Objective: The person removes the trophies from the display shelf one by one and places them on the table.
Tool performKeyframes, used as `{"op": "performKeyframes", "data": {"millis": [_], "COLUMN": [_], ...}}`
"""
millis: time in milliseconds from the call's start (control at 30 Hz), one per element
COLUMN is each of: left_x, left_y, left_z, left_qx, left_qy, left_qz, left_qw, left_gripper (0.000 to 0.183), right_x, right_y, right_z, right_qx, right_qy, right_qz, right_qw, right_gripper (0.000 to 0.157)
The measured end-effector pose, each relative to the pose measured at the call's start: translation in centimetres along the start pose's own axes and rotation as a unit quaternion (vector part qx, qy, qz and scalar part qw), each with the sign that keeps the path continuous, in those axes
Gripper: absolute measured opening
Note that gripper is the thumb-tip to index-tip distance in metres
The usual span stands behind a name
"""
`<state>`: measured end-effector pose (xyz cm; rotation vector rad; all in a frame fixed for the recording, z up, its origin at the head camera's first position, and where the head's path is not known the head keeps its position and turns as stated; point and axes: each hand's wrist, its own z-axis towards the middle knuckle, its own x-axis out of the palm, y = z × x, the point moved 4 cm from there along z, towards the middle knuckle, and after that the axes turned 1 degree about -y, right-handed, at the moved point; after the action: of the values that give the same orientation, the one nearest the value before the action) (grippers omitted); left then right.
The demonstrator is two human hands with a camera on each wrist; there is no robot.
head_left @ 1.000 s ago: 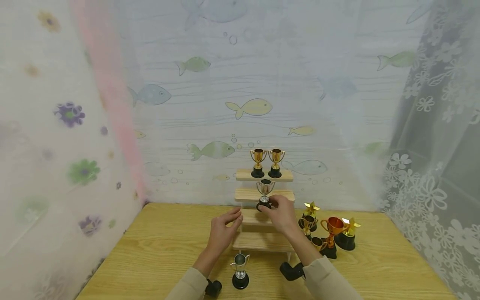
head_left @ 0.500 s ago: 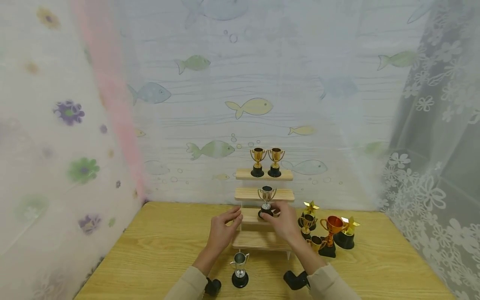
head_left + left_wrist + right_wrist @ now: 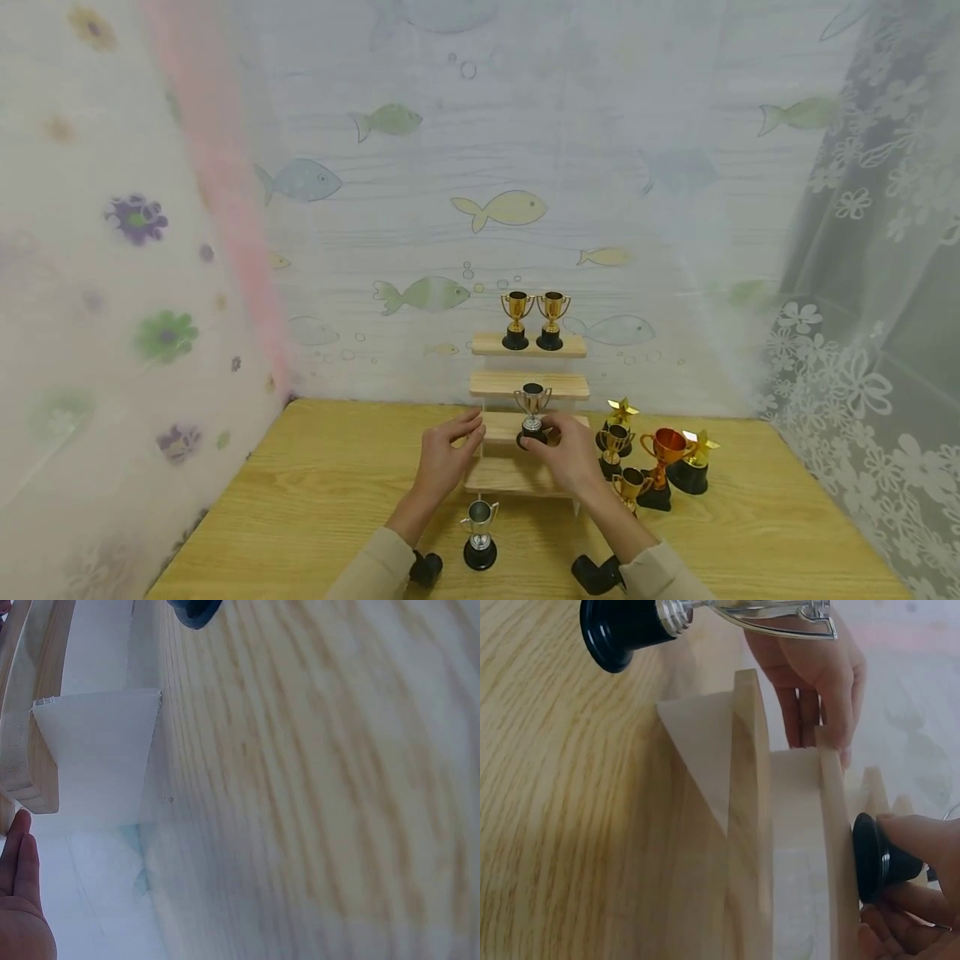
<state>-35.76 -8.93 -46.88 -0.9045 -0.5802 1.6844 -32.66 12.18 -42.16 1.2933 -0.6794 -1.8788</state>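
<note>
My right hand [image 3: 573, 454] pinches the black base of a small silver trophy cup [image 3: 532, 402]. That cup is upright over the third board down of a stepped wooden display stand [image 3: 510, 479]. In the right wrist view the black base [image 3: 870, 859] is right at the board's surface, with the thumb and fingers around it. My left hand [image 3: 444, 458] is at the stand's left end, fingers extended, fingertips at the end of the same board. The left wrist view shows these straight fingers [image 3: 26, 866] against the board's end. Two gold trophy cups [image 3: 516, 321] stand on the top board.
Another silver trophy cup [image 3: 480, 537] stands on the wooden table [image 3: 322, 475] in front of the stand. To the right are an orange-red cup [image 3: 663, 467], star trophies [image 3: 692, 467] and smaller gold cups [image 3: 613, 450]. A fish-patterned curtain [image 3: 420, 200] hangs behind.
My right hand has lowered the silver trophy cup from in front of the second board to the third board. The left hand has stayed at the stand's left end.
</note>
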Motion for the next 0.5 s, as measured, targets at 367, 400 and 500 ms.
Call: {"op": "performKeyframes", "data": {"millis": [367, 400, 500], "left_x": [0.0, 0.0, 0.0], "left_y": [0.1, 0.1, 0.0], "left_z": [0.1, 0.1, 0.0], "left_qx": [-0.002, -0.003, -0.008], "left_qy": [-0.001, -0.001, -0.002], "left_qz": [-0.002, -0.003, -0.006], "left_qw": [1.0000, 1.0000, 0.9999], "left_gripper": [0.027, 0.027, 0.027], "right_x": [-0.3, -0.3, -0.4], "right_y": [0.0, 0.0, 0.0], "right_z": [-1.1, -1.2, -1.4], "right_qx": [0.008, 0.008, 0.005], "right_qy": [0.014, 0.015, 0.015], "right_qz": [0.011, 0.011, 0.008], "right_qw": [1.000, 1.000, 1.000], "right_gripper": [0.029, 0.029, 0.028]}}
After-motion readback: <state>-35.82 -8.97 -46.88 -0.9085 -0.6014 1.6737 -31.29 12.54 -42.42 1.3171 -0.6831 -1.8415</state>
